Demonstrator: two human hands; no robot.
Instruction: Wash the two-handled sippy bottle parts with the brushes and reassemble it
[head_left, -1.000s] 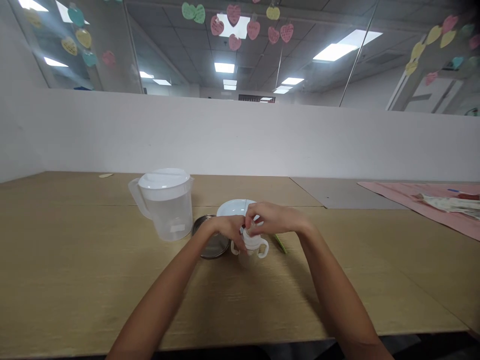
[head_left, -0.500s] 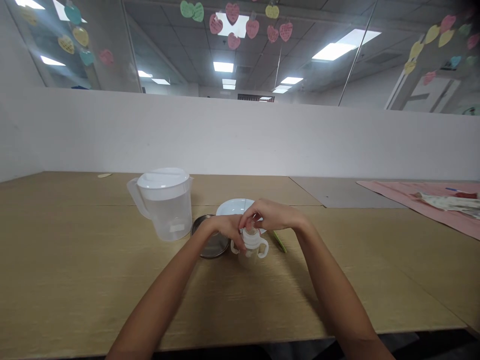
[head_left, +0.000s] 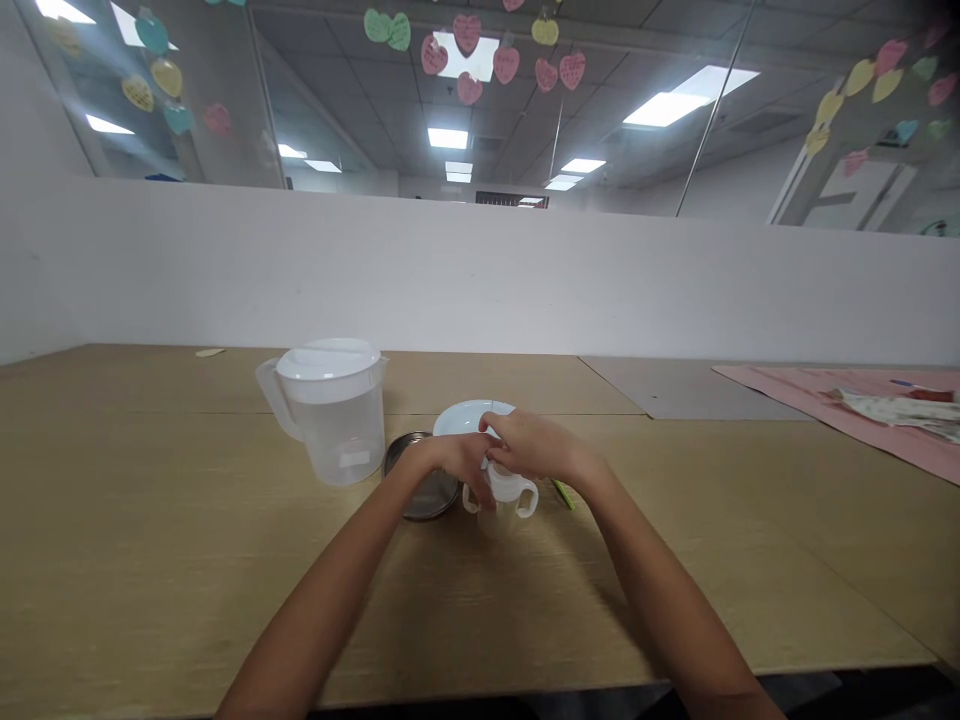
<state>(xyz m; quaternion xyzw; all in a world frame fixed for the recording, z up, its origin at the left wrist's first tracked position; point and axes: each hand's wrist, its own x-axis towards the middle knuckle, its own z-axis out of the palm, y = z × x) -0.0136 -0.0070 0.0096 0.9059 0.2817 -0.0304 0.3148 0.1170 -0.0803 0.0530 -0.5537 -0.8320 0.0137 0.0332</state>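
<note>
A clear baby bottle [head_left: 510, 488] with a white collar and two white side handles stands upright on the table. My left hand [head_left: 463, 457] is closed around its left side near the collar. From above, my right hand [head_left: 534, 446] curls over the bottle's top with bent fingers, which hide the teat. Just behind the hands lies a white plate [head_left: 459, 417], partly covered by them. A round metal dish [head_left: 433, 497] sits beside my left wrist, and the end of a thin green item [head_left: 563, 494] shows right of the bottle.
Left of the dish stands a translucent pitcher [head_left: 336, 425] with a white lid. A pink cloth [head_left: 795, 385] with several items on it covers the far right of the table. A small flat pale piece [head_left: 210, 352] lies at the back left, before a white wall.
My right hand has come down and closer over the bottle's top, now covering the teat that showed before. My left hand keeps its place on the bottle.
</note>
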